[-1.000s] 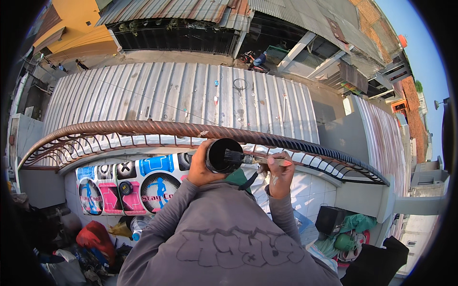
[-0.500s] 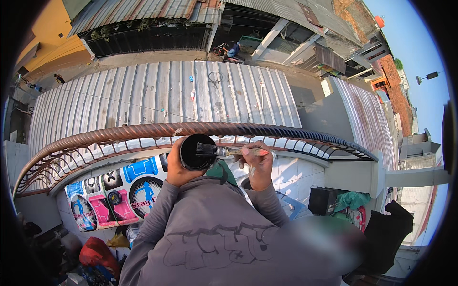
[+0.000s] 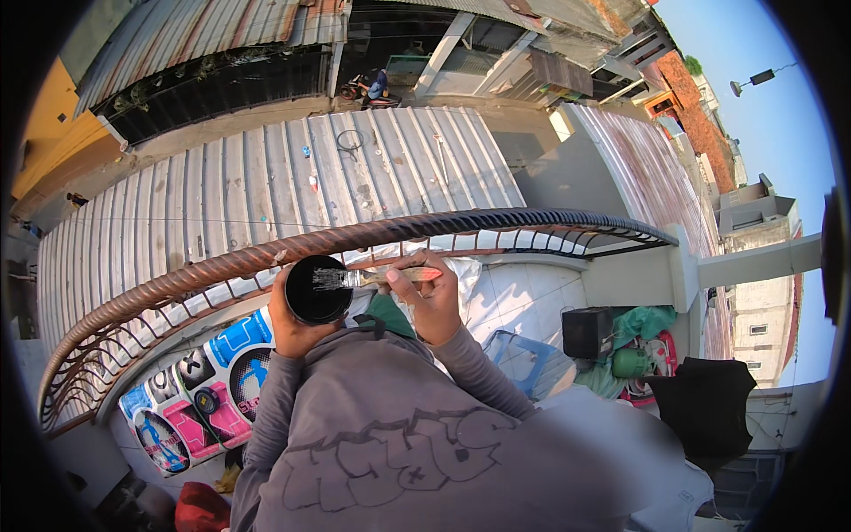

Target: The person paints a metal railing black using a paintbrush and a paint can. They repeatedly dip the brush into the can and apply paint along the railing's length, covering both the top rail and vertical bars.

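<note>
My left hand [image 3: 291,321] is wrapped round a round can of black paint [image 3: 308,301], held upright near the railing. In my right hand [image 3: 429,297] is a paintbrush [image 3: 381,276], gripped by its worn wooden handle with a reddish end. Its bristles, coated in black, lie over the mouth of the can; I cannot tell whether they touch the paint or the wall. Just beyond both hands curves a twisted metal handrail [image 3: 355,232]. Its right stretch is glossy black, while the left stretch is rusty brown.
Below the rail lies a corrugated metal roof [image 3: 239,186]. A printed pink, blue and white sheet-covered object [image 3: 199,390] stands at left. On the tiled floor [image 3: 510,297] at right are a blue-rimmed clear container [image 3: 523,359], a black box [image 3: 587,332] and a green gas cylinder [image 3: 630,363].
My view has turned to the right, so the scene shifts left and tilts. Both hands keep their hold; the brush stays over the can.
</note>
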Tool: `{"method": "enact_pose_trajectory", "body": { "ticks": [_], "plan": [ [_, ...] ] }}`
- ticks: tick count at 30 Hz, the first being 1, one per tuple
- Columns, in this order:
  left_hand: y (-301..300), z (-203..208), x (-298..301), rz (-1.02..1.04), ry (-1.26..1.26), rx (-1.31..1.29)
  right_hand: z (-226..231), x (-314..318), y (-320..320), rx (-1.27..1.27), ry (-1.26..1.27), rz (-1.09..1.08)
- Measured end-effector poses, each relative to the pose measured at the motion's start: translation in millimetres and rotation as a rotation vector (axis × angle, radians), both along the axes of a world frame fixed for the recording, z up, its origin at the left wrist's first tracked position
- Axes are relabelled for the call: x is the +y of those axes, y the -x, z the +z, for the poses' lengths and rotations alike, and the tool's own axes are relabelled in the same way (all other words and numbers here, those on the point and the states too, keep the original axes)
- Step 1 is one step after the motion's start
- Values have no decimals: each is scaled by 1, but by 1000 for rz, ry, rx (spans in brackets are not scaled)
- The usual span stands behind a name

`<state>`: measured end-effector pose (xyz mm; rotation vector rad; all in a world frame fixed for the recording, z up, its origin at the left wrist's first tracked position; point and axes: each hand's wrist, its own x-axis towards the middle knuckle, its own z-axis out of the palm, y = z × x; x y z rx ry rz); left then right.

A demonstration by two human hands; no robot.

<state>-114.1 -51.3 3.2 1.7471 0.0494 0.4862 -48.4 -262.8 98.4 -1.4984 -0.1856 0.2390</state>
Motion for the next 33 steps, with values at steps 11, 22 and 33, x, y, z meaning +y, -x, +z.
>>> {"method": "enact_pose_trajectory", "body": {
  "ticks": [11, 22, 33],
  "plan": [
    [-1, -7, 6, -21, -61, -17, 1, 1, 0, -135, 148, -64],
    [-2, -7, 11, 43, -134, -46, -1, 1, 0, -20, 14, -33],
    [-1, -6, 15, 23, -85, -31, -2, 7, 0, 69, -134, -55]
  ]
}}
